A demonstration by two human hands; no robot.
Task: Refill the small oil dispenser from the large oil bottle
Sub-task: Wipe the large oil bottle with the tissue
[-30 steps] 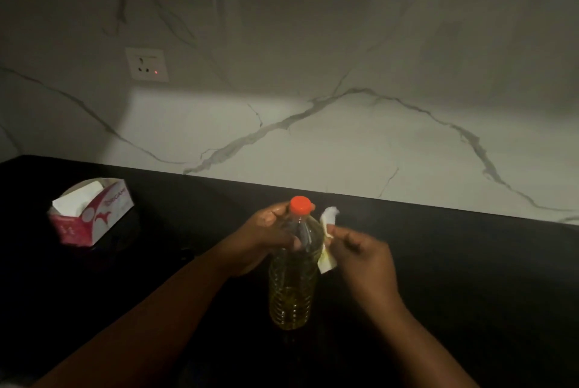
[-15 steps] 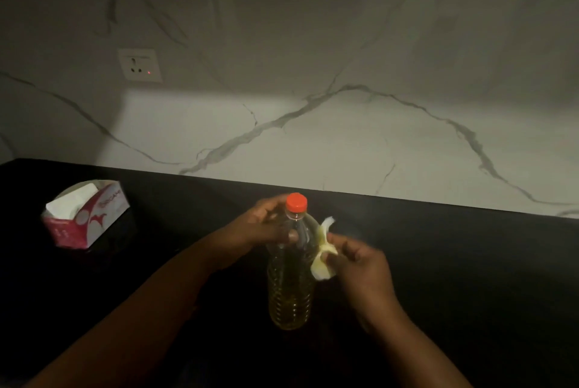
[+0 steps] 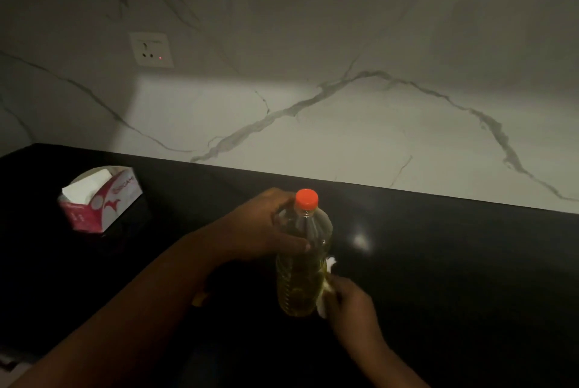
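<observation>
The large oil bottle [image 3: 302,262] stands upright on the black countertop [image 3: 454,278], clear plastic with yellow oil filling its ribbed lower part and an orange cap [image 3: 306,199] screwed on top. The left hand [image 3: 266,227] wraps its fingers round the bottle's shoulder just below the cap, thumb lying across the front. Low on the bottle's right side, the right hand [image 3: 352,303] pinches a crumpled white tissue [image 3: 327,287] and presses it against the plastic; most of the tissue is hidden behind the fingers and the bottle. The dim light makes the bottle's base and the counter beneath it hard to make out. Well apart to the left sits a red-and-white tissue box [image 3: 100,199] with a sheet sticking up. Behind, a veined marble backsplash [image 3: 344,121] carries a wall socket [image 3: 152,49] with a small red light.
</observation>
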